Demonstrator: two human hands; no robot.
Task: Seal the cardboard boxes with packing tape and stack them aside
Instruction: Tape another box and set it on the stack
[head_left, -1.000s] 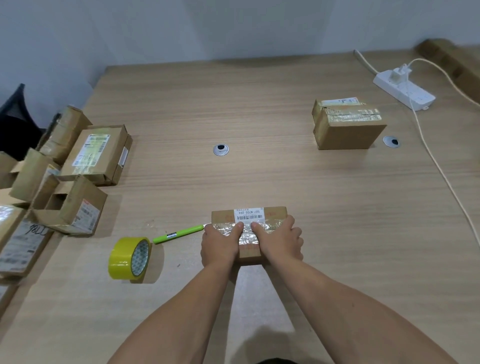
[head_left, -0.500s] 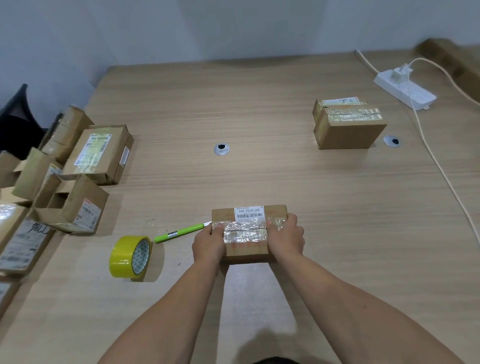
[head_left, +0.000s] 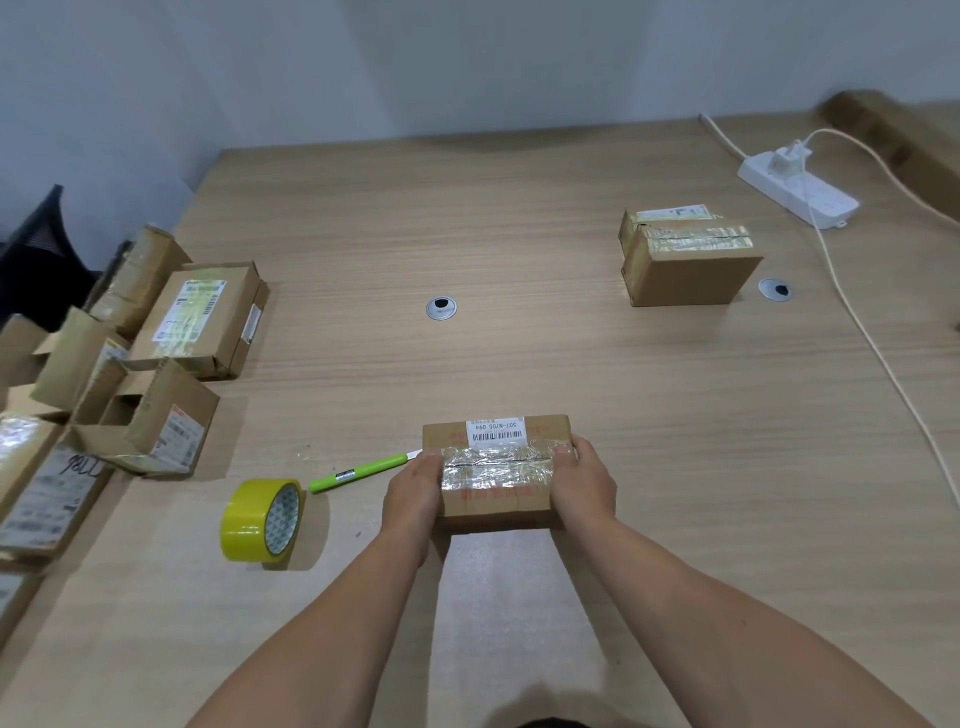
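Here, a small brown cardboard box (head_left: 496, 470) with a white barcode label and a wide band of clear packing tape across its top lies flat on the pale wood-grain bench (head_left: 519, 353), close to the near edge and about midway along it. The person's left hand (head_left: 413, 496) is closed against the box's left end and the right hand (head_left: 583, 486) against its right end, so both hands clamp the box between them with fingers curled over its top edges. Just left of the box a slim green utility knife (head_left: 358, 472) lies on the bench, its pale tip almost touching the left hand. Beside that, nearer the left edge, a yellow roll of packing tape (head_left: 262, 519) stands on its rim. Along the left edge lies a cluster of brown cardboard boxes (head_left: 156, 364), some with open flaps, some closed and labelled. Toward the far right corner, 2 taped brown boxes (head_left: 685, 257) sit close together, one behind the other. A white power strip (head_left: 797, 189) with a plug in it lies at the far right corner, and its cream cable (head_left: 883, 358) trails along the right edge.
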